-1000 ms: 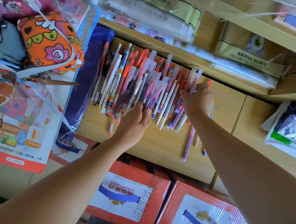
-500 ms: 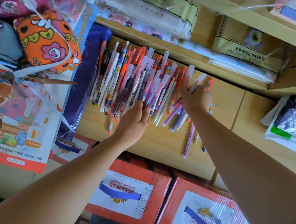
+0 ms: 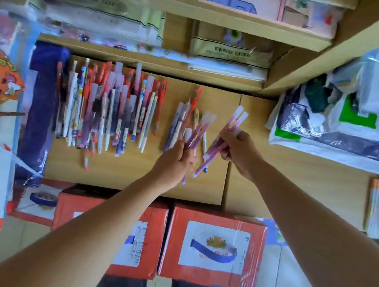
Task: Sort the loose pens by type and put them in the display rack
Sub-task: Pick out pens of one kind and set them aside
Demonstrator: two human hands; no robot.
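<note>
Loose pens lie in a rough row on the wooden shelf, with a smaller cluster set apart to their right. The left hand pinches a few pink translucent pens, and the right hand grips a bundle of what seems the same kind. Both hold them over the shelf, the two lots nearly touching. This looks like the sorting step, with one type being gathered. The next move probably calls for joining both lots in one grip, ends aligned, then finding the rack. No display rack is recognisable here. Blur smears the pens' markings, and how many each hand holds cannot be counted.
</note>
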